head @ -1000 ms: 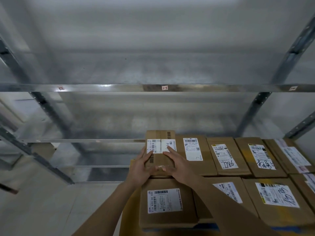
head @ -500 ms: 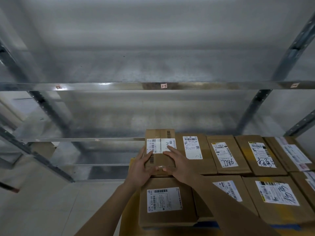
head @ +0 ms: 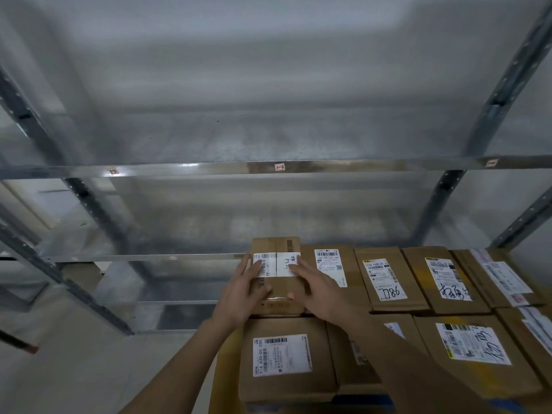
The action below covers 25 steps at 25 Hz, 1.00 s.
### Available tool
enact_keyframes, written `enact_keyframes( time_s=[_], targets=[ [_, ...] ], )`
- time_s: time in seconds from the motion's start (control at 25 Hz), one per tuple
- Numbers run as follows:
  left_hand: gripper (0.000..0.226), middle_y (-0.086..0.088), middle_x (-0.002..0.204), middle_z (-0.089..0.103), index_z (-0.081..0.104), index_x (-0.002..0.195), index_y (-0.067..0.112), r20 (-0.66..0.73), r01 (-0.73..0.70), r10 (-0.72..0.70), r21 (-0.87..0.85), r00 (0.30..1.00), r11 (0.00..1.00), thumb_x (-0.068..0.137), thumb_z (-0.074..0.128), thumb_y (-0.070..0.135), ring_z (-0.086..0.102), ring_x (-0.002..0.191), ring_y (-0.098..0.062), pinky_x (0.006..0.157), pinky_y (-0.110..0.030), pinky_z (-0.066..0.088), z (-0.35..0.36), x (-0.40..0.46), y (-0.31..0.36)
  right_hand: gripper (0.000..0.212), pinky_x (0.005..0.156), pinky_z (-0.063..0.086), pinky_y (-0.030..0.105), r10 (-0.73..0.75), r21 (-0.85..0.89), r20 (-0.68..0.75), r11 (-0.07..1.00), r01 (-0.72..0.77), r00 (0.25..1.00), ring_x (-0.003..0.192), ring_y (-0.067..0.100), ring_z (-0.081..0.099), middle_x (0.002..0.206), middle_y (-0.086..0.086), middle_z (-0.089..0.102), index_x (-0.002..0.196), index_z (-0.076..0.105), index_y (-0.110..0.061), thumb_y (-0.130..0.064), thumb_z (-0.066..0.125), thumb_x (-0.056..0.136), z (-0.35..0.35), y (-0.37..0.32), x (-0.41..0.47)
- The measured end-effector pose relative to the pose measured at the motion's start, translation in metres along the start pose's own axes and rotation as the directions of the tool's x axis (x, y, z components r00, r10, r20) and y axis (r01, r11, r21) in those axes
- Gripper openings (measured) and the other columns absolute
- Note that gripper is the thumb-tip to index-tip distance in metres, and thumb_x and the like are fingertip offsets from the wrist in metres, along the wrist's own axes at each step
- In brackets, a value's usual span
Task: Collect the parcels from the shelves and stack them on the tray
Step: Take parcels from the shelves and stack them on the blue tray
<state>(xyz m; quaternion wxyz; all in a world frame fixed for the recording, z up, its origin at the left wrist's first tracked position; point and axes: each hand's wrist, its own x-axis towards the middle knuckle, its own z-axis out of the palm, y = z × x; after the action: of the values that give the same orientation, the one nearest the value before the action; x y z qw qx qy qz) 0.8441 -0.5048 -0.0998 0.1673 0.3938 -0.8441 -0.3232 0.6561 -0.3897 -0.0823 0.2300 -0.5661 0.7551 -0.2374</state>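
Not much has shifted since a second ago: your two hands sit on the same small parcel [head: 276, 274] as before, and it hasn't budged from its spot at the far left end of the stack. Your left hand [head: 243, 289] lies along the parcel's left edge with the fingers stretched out fairly straight and the thumb laid across the top, so it's pressing rather than clamping. Your right hand [head: 318, 289] rests flat on the right part of the lid, fingers extended toward the white label, thumb pointing in toward the other hand. Both hands are relaxed and flat, nothing curled round the box.

The parcel sits on top of the other boxes, just left of a box with a printed label [head: 328, 271] and right behind a bigger box [head: 286, 358] nearer to you. Further right there's the carton marked 7786 [head: 388, 280] and another with scribbled handwriting [head: 445, 277], all packed edge to edge. A sliver of the blue tray [head: 361, 401] peeks out under the near boxes.

Beyond the stack stands the metal shelving [head: 209, 168], with a small tag [head: 279, 167] stuck on the front rail of the upper shelf.
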Motion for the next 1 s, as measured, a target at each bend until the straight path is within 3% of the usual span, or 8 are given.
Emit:
enact_keyframes(
  time_s=[0.16,0.32,0.6,0.76,1.0],
  targets=[
    [0.066,0.021,0.162,0.003,0.033,0.15,0.036,-0.016,-0.088,0.09,0.111,0.996,0.99,0.092,0.053,0.058,0.032,0.143,-0.015,0.108,-0.044,0.042,-0.018,0.001,0.036,0.069,0.117,0.027,0.038,-0.012,-0.078,-0.04,0.997,0.009,0.999,0.149,0.016,0.024,0.165,-0.012,0.016,0.155,0.028,-0.035,-0.041,0.063,0.096,-0.048,-0.013,-0.024],
    [0.063,0.018,0.163,0.005,0.034,0.149,0.039,-0.015,-0.174,0.178,0.146,0.984,0.974,0.092,0.051,0.06,0.029,0.145,-0.018,0.109,-0.051,0.039,-0.021,0.003,0.086,0.072,0.117,0.028,0.043,0.099,-0.184,-0.131,0.975,-0.122,0.986,0.15,0.019,0.024,0.166,-0.015,0.004,0.157,0.019,-0.038,-0.05,0.057,0.097,-0.091,-0.012,-0.056],
    [0.065,0.018,0.163,0.004,0.025,0.151,0.041,0.087,-0.375,0.369,0.059,0.925,0.925,0.093,0.048,0.061,0.027,0.146,-0.019,0.11,-0.048,0.037,0.006,-0.023,0.171,0.075,0.116,0.034,0.045,0.276,-0.261,-0.247,0.904,-0.339,0.929,0.149,0.019,0.027,0.166,-0.019,0.0,0.158,0.012,-0.04,-0.052,0.055,0.097,-0.148,-0.002,-0.168],
    [0.065,0.018,0.162,0.008,0.024,0.152,0.043,0.149,-0.496,0.493,-0.016,0.857,0.868,0.094,0.051,0.058,0.027,0.146,-0.018,0.111,-0.046,0.036,0.034,-0.057,0.227,0.078,0.113,0.036,0.043,0.351,-0.306,-0.314,0.843,-0.443,0.882,0.149,0.016,0.025,0.165,-0.02,-0.001,0.158,0.011,-0.041,-0.056,0.054,0.095,-0.173,0.003,-0.251],
    [0.068,0.017,0.162,0.014,0.024,0.151,0.044,0.215,-0.603,0.615,-0.123,0.759,0.788,0.091,0.053,0.06,0.03,0.145,-0.016,0.112,-0.047,0.038,0.081,-0.097,0.325,0.076,0.115,0.035,0.041,0.457,-0.256,-0.448,0.758,-0.6,0.768,0.148,0.016,0.028,0.166,-0.018,0.005,0.157,0.013,-0.042,-0.06,0.052,0.094,-0.223,0.02,-0.366]
  ],
)
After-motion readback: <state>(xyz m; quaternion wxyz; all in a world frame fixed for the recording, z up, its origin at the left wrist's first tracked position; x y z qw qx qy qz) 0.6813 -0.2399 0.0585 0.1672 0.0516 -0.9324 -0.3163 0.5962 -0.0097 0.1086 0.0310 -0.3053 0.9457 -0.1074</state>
